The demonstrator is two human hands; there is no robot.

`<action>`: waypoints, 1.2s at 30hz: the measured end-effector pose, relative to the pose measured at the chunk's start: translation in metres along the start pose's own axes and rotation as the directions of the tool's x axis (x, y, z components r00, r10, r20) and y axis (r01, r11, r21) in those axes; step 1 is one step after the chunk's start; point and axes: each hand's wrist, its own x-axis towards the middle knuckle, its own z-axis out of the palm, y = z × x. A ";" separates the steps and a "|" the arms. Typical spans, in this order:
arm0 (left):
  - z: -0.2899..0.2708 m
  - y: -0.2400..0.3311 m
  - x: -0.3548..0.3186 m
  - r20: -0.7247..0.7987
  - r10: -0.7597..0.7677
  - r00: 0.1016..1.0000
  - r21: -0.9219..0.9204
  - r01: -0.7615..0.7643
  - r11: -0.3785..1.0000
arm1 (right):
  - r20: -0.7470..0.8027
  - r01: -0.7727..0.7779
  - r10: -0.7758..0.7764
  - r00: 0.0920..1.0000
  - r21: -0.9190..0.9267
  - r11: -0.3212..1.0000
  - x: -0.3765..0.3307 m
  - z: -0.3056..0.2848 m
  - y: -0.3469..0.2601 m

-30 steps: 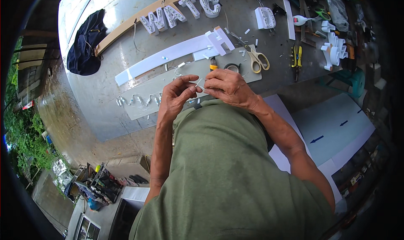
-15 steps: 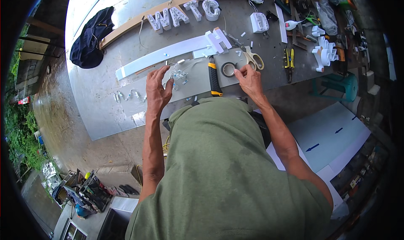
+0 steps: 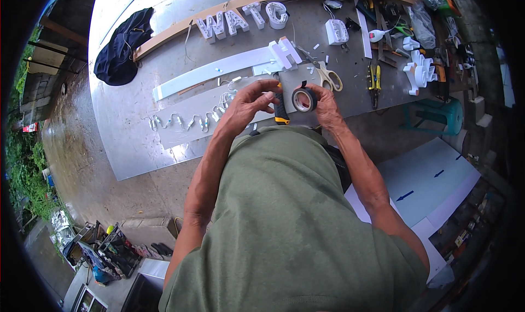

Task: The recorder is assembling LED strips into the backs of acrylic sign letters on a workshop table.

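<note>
Tape roll (image 3: 304, 99) pinched in right hand (image 3: 327, 105) fingers, left hand (image 3: 246, 105) fingers pinching its loose end, above bench (image 3: 126, 131), knife (image 3: 280, 109) beneath.

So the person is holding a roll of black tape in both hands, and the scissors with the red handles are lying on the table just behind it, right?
Almost. The head view shows the roll of black tape held up between the left hand and right hand, and the scissors do lie on the table just behind it. But their handles are yellow, not red.
</note>
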 end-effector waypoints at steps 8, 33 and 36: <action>0.020 0.016 -0.006 0.015 0.067 0.998 -0.037 -0.066 0.997 | 0.285 0.469 -0.435 0.854 -0.058 0.882 -0.001 0.032 -0.026; 0.006 0.004 -0.028 -0.056 0.122 0.991 0.519 -0.076 0.851 | 0.004 0.235 -0.264 0.964 -0.466 0.853 -0.027 0.060 -0.053; 0.005 -0.003 -0.037 0.021 0.161 0.987 0.216 -0.162 0.963 | -0.022 0.179 -0.208 0.978 -0.425 0.887 -0.031 0.063 -0.057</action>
